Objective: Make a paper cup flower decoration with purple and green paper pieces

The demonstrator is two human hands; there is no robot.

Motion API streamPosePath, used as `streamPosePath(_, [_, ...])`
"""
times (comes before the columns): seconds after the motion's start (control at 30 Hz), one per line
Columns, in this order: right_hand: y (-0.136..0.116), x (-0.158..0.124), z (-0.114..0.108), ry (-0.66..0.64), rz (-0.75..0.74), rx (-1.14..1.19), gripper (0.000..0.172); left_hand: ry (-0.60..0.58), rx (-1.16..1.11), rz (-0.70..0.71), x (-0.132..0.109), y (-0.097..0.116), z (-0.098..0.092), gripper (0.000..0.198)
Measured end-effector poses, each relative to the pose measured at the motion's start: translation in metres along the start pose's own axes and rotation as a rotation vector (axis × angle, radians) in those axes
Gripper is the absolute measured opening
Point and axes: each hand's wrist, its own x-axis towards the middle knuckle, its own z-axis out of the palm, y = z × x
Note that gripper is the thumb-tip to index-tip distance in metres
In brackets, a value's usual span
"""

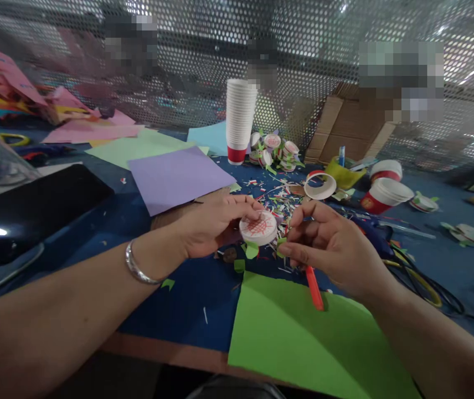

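Note:
My left hand (pixel 216 224) grips a cut-off paper cup bottom (pixel 258 228), a white disc with a red line pattern drawn on top. A green paper tab (pixel 252 250) sticks out from its near side. To the right, my right hand (pixel 324 238) is curled, with a small green paper piece (pixel 281 244) at the tip of its thumb, close to the disc but apart from it. Below that hand an orange-red pen (pixel 315 289) lies on a bright green paper sheet (pixel 287 327). Another green scrap (pixel 239 266) rests on the blue table.
Behind stand a tall stack of paper cups (pixel 240 119) and a pile of finished-looking cup-bottom pieces (pixel 274 149). Paper shreds (pixel 281 194) cover the middle. A cut cup ring (pixel 320 185), tilted cups (pixel 386 195) and cables (pixel 423 282) lie right; a purple sheet (pixel 179 177) and black object (pixel 41 208) left.

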Motion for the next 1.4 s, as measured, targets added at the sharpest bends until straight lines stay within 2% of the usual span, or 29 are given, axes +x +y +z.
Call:
streamPosePath(0.2, [0.0019, -0.0036, -0.0007, -0.101, 0.029, 0.011, 0.045, -0.072, 0.013, -0.046, -0.0023, -0.0007, 0.0013, 0.011])
streamPosePath(0.47, [0.0013, -0.0027, 0.0025, -0.155, 0.020, 0.027, 0.040, -0.119, 0.023, -0.085, -0.0040, -0.0022, 0.0033, 0.008])
streamPosePath(0.97, [0.0012, -0.0036, 0.0063, -0.133, 0.039, -0.066, 0.035, -0.142, 0.071, -0.080, -0.0068, -0.0029, 0.0031, 0.008])
streamPosePath(1.2, [-0.0008, -0.0051, 0.0075, -0.111, 0.044, -0.133, 0.035, -0.132, 0.099, -0.086, -0.0076, -0.0032, 0.0016, 0.018])
streamPosePath(1.4, [0.0014, -0.0054, 0.0034, -0.096, -0.013, -0.205, 0.037, -0.149, 0.073, -0.100, -0.0056, -0.0030, 0.0012, 0.012])
